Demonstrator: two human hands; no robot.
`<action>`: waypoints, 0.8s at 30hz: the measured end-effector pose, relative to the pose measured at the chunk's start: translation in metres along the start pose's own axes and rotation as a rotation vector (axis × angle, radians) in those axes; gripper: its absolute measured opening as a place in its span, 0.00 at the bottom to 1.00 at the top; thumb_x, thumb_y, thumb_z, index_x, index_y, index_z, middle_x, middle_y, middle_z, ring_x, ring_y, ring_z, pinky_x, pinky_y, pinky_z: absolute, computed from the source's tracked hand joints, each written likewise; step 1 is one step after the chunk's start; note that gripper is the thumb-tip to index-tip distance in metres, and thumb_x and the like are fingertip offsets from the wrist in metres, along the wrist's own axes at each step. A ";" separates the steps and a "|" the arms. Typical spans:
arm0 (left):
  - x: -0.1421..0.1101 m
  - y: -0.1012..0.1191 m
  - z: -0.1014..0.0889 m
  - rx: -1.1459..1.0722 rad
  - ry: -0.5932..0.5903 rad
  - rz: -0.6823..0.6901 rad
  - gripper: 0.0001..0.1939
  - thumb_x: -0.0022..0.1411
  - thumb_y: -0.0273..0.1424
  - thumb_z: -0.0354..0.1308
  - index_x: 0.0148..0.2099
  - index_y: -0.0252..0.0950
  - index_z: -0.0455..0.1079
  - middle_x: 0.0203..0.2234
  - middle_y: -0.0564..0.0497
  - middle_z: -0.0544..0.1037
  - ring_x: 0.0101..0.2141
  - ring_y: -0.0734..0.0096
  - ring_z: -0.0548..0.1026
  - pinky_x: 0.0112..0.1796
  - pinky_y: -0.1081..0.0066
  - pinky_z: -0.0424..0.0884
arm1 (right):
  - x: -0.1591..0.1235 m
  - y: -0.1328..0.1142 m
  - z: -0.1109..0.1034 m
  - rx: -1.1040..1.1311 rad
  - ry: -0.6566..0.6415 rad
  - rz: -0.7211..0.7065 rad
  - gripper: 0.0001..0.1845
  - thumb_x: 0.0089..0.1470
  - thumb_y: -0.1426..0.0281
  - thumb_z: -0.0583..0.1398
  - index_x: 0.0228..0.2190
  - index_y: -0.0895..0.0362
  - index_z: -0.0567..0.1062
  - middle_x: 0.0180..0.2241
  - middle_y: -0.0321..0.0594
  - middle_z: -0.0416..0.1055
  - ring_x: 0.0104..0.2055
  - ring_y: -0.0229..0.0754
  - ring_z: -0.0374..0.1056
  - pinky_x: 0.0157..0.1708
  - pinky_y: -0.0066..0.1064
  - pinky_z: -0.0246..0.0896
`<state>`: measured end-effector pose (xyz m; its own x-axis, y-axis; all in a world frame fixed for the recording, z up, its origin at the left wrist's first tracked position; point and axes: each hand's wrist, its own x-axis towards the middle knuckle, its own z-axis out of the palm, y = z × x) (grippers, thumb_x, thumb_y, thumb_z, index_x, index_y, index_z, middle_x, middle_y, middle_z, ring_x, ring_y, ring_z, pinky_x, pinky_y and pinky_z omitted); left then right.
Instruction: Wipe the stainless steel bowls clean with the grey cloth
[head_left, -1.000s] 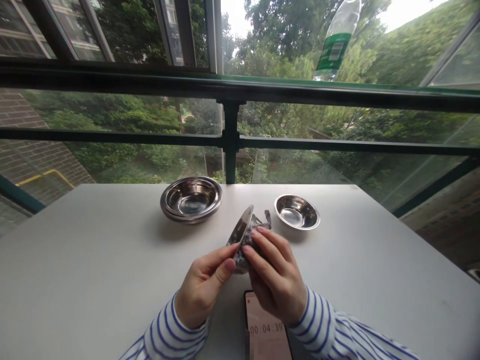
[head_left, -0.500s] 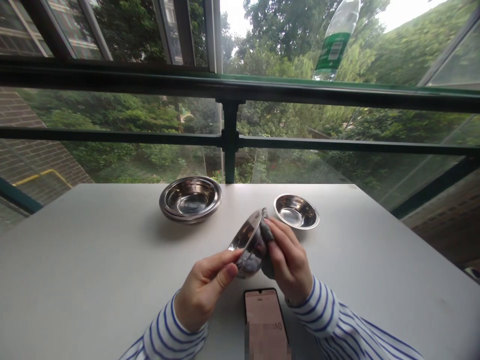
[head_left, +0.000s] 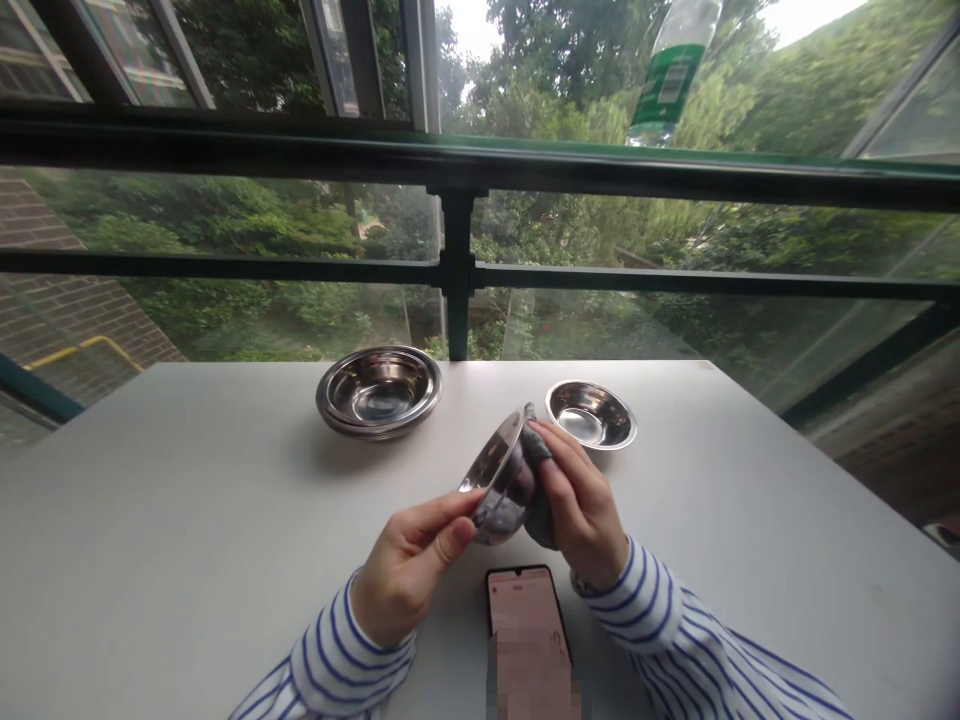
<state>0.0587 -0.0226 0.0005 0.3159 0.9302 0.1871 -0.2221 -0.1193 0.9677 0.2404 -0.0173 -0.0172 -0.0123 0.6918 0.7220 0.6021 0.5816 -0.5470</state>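
My left hand (head_left: 409, 565) pinches the lower rim of a small steel bowl (head_left: 501, 478), which is tilted on edge above the white table (head_left: 187, 520). My right hand (head_left: 581, 505) presses a grey cloth (head_left: 536, 470) against the bowl's outer side, fingers closed around the cloth. Behind them, a stack of larger steel bowls (head_left: 379, 390) stands at the back left. A single small steel bowl (head_left: 591, 415) rests at the back right.
A phone (head_left: 529, 640) lies face up on the table just below my hands. A green metal railing (head_left: 457, 270) with glass runs along the table's far edge. A plastic bottle (head_left: 671, 75) stands on the top rail at the upper right.
My right hand with the cloth has slid from the front of the bowl round to its right outer side. The bowl has tipped slightly. The phone is now uncovered.
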 end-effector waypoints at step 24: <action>0.010 -0.013 -0.010 -0.187 0.122 -0.067 0.16 0.49 0.35 0.63 0.40 0.33 0.72 0.34 0.44 0.79 0.33 0.65 0.77 0.35 0.69 0.73 | -0.009 -0.018 0.015 -0.341 -0.167 -0.561 0.19 0.53 0.75 0.54 0.48 0.56 0.68 0.52 0.44 0.64 0.58 0.47 0.52 0.52 0.43 0.57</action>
<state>0.0556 -0.0085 -0.0114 0.2240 0.9703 0.0909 -0.3753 -0.0002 0.9269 0.2173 -0.0272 -0.0202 -0.5030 0.3973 0.7675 0.6862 0.7235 0.0752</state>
